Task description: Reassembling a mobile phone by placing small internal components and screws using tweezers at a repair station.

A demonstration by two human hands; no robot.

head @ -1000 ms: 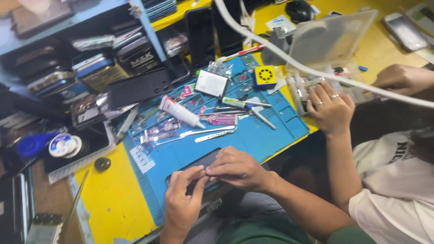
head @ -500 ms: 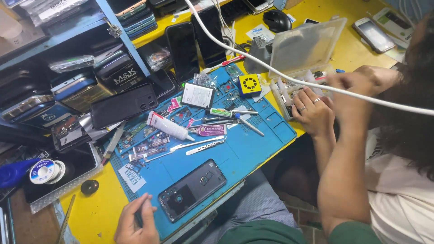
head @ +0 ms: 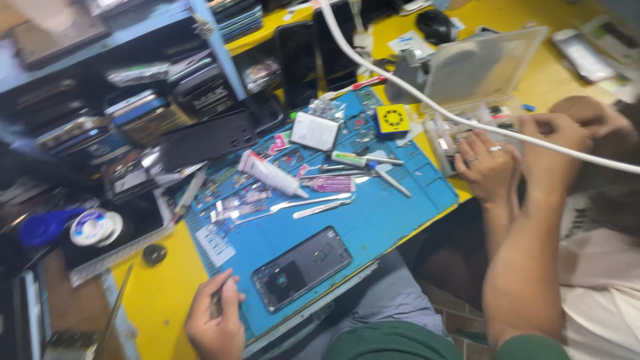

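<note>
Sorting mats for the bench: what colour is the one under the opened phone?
Blue, seen in the head view: the work mat under the opened phone.

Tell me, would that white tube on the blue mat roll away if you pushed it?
Probably a little: the white tube looks round near its cap, but its flattened tail would likely stop it. It seems soft and squeezable, and light. Tweezers beside it might block it too.

Bright even light, motion blur throughout, soft shadows, smeared edges
</note>
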